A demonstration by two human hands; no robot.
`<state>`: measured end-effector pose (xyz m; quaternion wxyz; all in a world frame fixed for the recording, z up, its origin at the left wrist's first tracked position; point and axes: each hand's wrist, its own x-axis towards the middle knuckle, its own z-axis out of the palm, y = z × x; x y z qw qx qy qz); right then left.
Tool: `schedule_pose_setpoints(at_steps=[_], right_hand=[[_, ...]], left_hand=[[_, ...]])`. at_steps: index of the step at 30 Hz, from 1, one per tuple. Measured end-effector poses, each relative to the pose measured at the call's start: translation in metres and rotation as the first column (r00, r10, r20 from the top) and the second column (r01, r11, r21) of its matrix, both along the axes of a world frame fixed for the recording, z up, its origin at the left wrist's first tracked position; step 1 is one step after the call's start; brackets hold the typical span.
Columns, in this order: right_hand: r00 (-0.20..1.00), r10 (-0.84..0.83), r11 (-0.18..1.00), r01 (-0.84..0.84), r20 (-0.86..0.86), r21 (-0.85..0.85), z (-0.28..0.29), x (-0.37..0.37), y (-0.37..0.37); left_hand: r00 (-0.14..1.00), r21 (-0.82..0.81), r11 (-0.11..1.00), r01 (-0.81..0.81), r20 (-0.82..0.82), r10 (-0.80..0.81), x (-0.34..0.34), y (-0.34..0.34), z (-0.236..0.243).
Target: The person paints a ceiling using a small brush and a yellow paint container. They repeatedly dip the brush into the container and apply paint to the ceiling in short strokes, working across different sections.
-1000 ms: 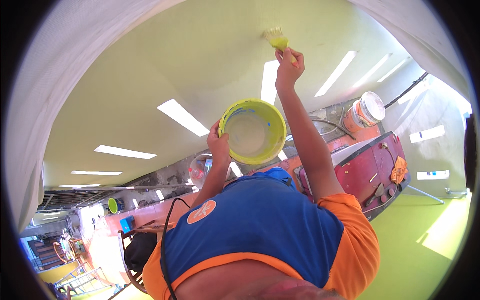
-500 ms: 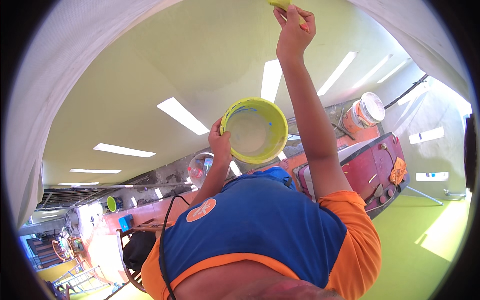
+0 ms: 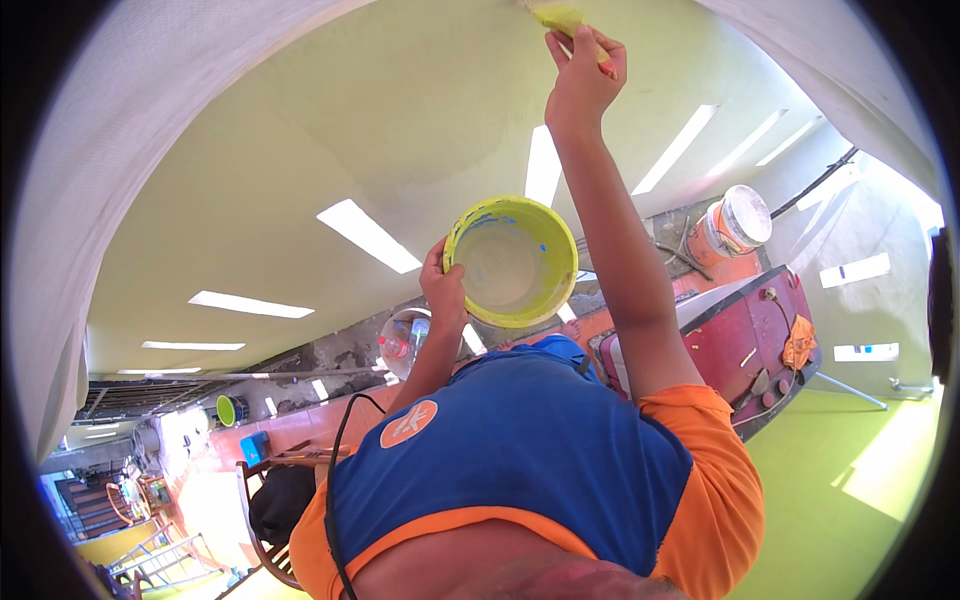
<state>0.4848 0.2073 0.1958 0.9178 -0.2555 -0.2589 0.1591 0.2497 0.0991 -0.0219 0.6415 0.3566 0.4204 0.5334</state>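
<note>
My left hand [image 3: 442, 284] grips the rim of a yellow-green bucket [image 3: 565, 262], its thumb over the near-left edge. Pale, milky paint [image 3: 500, 268] lies in the bottom, and blue smears mark the inside wall. Up at the top of the view, my raised right hand [image 3: 587, 85] is closed round the handle of a paintbrush [image 3: 556, 16]. The brush is coated yellow-green, with a bit of red handle showing by the fingers. Its bristle tip is against or very near the light green wall [image 3: 400, 90]; contact is hard to make out.
To the right stands a dark red table [image 3: 735, 335] with an orange cloth [image 3: 798, 343] and tools on it. Beyond it is an orange-and-white paint bucket [image 3: 730, 225]. A white tub [image 3: 408, 328] with bottles sits behind my left forearm. A wooden chair [image 3: 262, 535] is at lower left.
My right hand has come slightly down and left, with the brush now tilted and more of it visible. The bucket in my left hand has hardly moved.
</note>
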Motion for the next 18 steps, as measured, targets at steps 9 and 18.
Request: schedule_pose_setpoints(at_steps=[9, 18], right_hand=[[0.981, -0.001, 0.983, -0.035, -0.196, -0.178, 0.033, -0.03, -0.013], [0.988, -0.02, 0.986, -0.005, -0.155, -0.164, 0.028, -0.042, -0.006]], left_hand=[[1.0, -0.005, 1.0, 0.01, -0.005, -0.01, -0.001, 0.001, 0.005], [1.0, 0.011, 1.0, -0.016, -0.024, 0.017, -0.002, 0.004, 0.003]])
